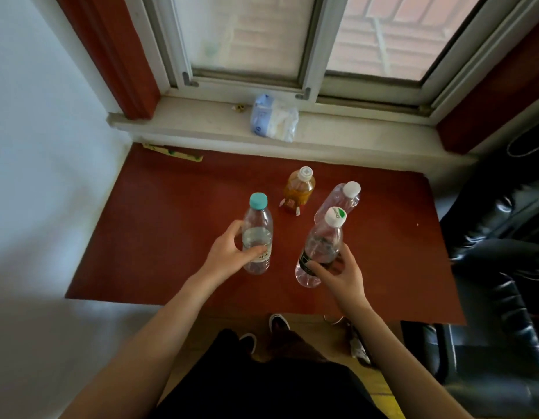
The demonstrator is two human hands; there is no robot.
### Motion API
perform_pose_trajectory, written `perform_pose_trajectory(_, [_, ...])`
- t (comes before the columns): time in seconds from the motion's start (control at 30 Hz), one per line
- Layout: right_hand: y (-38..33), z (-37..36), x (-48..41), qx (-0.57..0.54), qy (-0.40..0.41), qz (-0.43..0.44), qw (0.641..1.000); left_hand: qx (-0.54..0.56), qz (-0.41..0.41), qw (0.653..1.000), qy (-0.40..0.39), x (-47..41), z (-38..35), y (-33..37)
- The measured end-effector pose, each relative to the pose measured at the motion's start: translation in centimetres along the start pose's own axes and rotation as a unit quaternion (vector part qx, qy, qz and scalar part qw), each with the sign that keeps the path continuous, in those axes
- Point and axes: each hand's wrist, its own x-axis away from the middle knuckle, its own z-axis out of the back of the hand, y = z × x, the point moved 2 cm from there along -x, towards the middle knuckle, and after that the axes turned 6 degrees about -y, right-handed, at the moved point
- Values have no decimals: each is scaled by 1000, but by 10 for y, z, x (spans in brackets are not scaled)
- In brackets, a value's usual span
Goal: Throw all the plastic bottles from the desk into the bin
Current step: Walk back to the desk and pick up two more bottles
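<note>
Filling most of the lower view, the red-brown bench (171, 237) stands under a window (292, 40), and a black leather seat (504, 267) is just beside it on the right. No bin shows in this view, so where the bottles must go cannot be told.

Four plastic bottles stand on the bench, near each other in the middle. The left hand (229, 252) is closed around the lower body of the teal-capped bottle (257, 234), with the thumb across the label. The right hand (337, 273) is gripping the white-capped bottle with the dark label (319, 249) low on its side, and this bottle leans a little toward the person. Probably the low grip is taken so each bottle can be lifted upright with one hand, two at one time, to make fewer trips.

Behind them, untouched, are a clear bottle with a plain white cap (337, 201), standing just behind the held one, and an amber bottle (300, 189) with a loose label at its foot. On the windowsill (201, 116) lies a soft tissue pack (274, 117), well apart from the bottles.
</note>
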Motion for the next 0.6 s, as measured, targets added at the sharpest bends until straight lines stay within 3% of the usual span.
perform_pose_trajectory(0.2, [3, 13, 47, -71, 69, -15, 995, 21, -31, 998, -42, 26, 7, 13])
perform_pose_trajectory(0.6, [68, -24, 205, -112, 255, -153, 948, -30, 41, 976, -212, 76, -18, -61])
